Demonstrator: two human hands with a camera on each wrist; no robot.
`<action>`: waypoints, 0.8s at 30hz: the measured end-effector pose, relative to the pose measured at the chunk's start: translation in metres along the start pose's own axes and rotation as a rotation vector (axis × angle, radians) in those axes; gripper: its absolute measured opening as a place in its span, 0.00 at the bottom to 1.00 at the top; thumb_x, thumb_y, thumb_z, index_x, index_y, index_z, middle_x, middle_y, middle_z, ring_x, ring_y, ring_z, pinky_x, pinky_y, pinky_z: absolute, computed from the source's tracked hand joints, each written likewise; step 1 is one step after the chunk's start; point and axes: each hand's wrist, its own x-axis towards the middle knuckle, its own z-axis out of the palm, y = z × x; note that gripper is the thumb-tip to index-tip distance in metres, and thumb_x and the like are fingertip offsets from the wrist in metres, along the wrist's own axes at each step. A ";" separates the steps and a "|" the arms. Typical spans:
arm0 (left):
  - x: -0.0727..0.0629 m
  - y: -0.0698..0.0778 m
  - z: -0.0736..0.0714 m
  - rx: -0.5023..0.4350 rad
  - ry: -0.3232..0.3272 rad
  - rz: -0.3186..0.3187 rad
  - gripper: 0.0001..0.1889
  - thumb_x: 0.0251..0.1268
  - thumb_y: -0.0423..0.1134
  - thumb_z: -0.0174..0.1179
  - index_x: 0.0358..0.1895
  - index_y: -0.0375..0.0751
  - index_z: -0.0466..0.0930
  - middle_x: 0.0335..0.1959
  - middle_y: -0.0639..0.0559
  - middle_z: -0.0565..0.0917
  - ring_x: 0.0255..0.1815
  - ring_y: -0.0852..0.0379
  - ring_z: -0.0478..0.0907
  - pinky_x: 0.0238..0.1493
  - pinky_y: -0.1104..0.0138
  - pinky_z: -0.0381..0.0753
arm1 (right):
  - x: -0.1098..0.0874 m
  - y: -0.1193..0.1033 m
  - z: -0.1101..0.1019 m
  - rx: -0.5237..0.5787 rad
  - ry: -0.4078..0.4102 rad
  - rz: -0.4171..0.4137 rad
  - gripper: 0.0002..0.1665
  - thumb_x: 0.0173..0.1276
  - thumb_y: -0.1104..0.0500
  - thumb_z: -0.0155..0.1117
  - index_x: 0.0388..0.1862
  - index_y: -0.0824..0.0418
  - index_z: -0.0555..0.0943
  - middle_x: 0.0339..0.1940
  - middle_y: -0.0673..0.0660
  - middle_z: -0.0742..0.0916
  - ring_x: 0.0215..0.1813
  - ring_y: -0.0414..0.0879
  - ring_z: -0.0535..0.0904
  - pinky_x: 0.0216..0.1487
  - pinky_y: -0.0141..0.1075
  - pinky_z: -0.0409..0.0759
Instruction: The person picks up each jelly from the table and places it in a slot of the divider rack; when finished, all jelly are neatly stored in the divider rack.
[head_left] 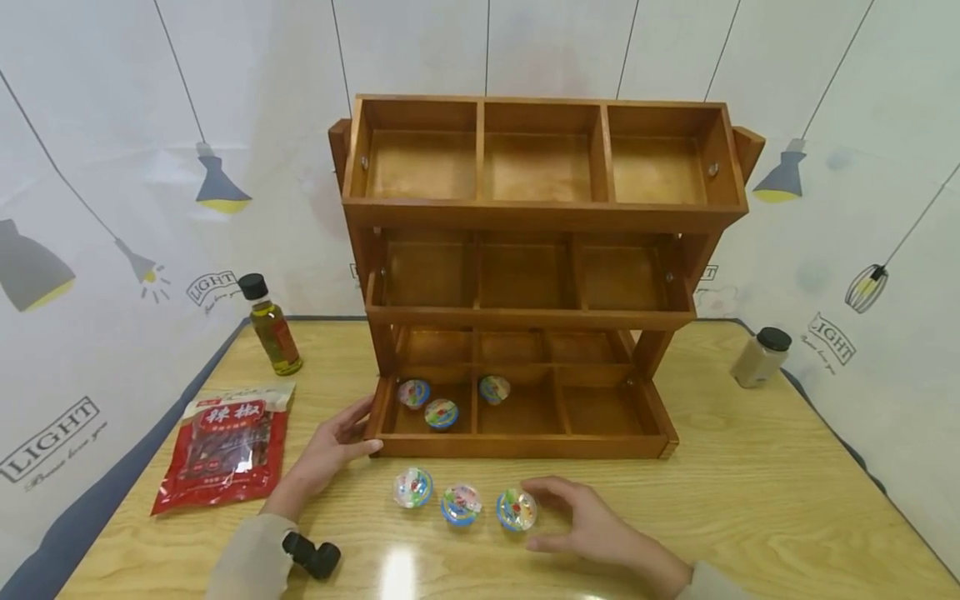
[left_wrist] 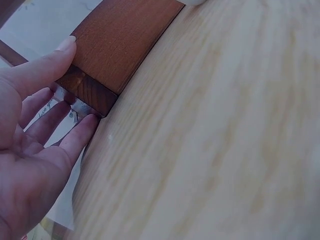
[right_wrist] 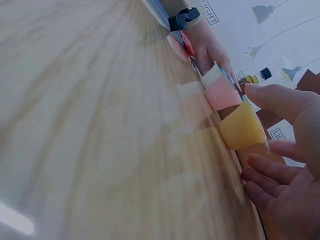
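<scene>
My left hand (head_left: 330, 454) holds the lower left corner of a brown wooden rack (head_left: 525, 447); in the left wrist view the thumb lies on the front board (left_wrist: 125, 40) and the fingers are around its end. Before the rack stand three small jelly cups: a whitish one (head_left: 412, 488), a pink one (head_left: 461, 505) and a yellow one (right_wrist: 242, 129). Beside the yellow cup my right hand (head_left: 588, 525) is spread, thumb and fingers apart, with no grip on it. Inside the bottom tier, two cups (head_left: 442, 413) sit in the left compartment and one (head_left: 494, 389) in the middle.
To the left lie a red food packet (head_left: 225, 450) and an oil bottle (head_left: 272, 325) with a black cap. A black-lidded jar (head_left: 761, 358) stands at the right. The rack's upper tiers rise above the bottom one, before a wall sheet printed with lamps.
</scene>
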 end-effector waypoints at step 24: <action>0.000 -0.001 0.000 -0.004 -0.005 0.003 0.39 0.51 0.42 0.63 0.68 0.49 0.53 0.69 0.44 0.55 0.68 0.44 0.56 0.65 0.51 0.57 | 0.013 -0.003 0.007 0.210 -0.057 0.108 0.34 0.48 0.54 0.70 0.54 0.65 0.72 0.49 0.58 0.81 0.48 0.44 0.78 0.54 0.28 0.72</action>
